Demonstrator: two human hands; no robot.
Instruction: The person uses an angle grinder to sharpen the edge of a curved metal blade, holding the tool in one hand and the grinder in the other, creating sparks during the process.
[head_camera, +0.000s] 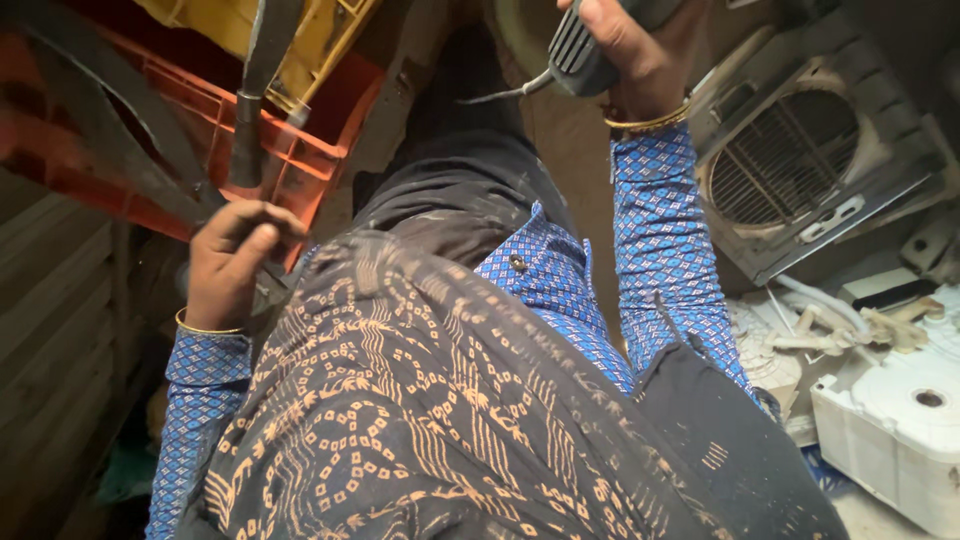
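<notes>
While the left hand (232, 262) closes its fingers around the lower end of a dark hammer handle (252, 110) in front of the red crate (310, 140), the right hand (632, 55) clamps a grey ribbed tool grip (580, 55) with a cable near the top edge. A yellow crate (320, 30) sits on the red one. A grey fan housing (800, 160) and white plastic casings (890, 410) lie to the right.

Scrap workshop: dismantled appliance housings (800, 170), plastic crates (310, 150).
</notes>
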